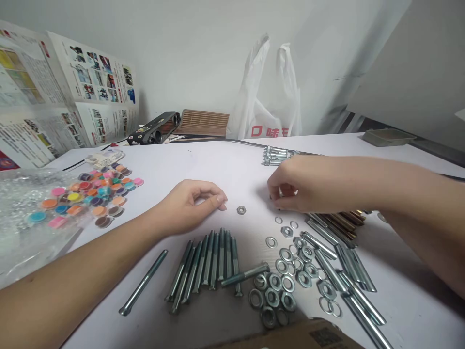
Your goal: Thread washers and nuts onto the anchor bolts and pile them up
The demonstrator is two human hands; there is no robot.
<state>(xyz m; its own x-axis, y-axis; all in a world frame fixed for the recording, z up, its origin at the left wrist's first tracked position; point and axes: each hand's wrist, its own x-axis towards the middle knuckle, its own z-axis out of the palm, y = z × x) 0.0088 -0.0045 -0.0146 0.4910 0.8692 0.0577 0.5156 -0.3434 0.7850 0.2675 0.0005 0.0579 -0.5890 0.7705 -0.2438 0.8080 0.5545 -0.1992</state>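
My left hand point(194, 206) rests on the white table with its fingers curled and the thumb tip close to the fingertips; nothing shows in it. Just right of those fingertips lies a single hex nut point(241, 210). My right hand point(286, 186) reaches in from the right, fingers bent downward in a pinch near the tabletop; whatever is between the fingertips is hidden. Below it are loose washers point(271, 242) and hex nuts point(286, 231). In front of my left hand lies a row of steel bolts with flared ends point(207, 261), with one more bolt point(143, 283) apart on the left.
Metal sleeves point(358, 295) and brass-coloured rods point(343, 225) lie at right. Assembled anchor bolts point(278, 154) are stacked behind my right hand. Colourful small pots point(103, 191) sit by clear plastic point(25, 213) at left. A white bag point(261, 106) stands behind; cardboard point(290, 335) is at the front.
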